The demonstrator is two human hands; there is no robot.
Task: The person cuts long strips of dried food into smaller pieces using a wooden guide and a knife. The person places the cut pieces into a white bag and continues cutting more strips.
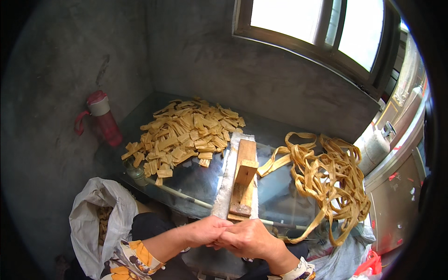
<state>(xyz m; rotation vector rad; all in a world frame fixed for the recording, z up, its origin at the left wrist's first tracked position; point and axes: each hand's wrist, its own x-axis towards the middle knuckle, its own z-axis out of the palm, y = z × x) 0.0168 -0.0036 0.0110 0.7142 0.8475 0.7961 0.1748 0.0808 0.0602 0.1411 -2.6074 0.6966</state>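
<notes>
My left hand [210, 230] and my right hand [250, 239] meet at the near end of a wooden fixture [247, 152], fingers curled against each other. Whatever may be between the fingers is hidden. The fixture is a narrow board with a raised block, lying lengthwise on a white fuzzy pad [224, 196] on a glass-topped table [276, 199]. Left of it spreads a heap of short, flat, yellow-brown pieces [189, 129]. To the right lies a loose tangle of long strips [325, 175] of similar colour; one strip reaches the pad's side, others hang over the table's near edge.
A white woven sack [85, 199] stands open at my left with brownish pieces inside. A pink bottle [108, 126] stands by the left wall. Walls and a window [287, 36] bound the back. Right are a gas cylinder [374, 152] and a red plastic bag [370, 263].
</notes>
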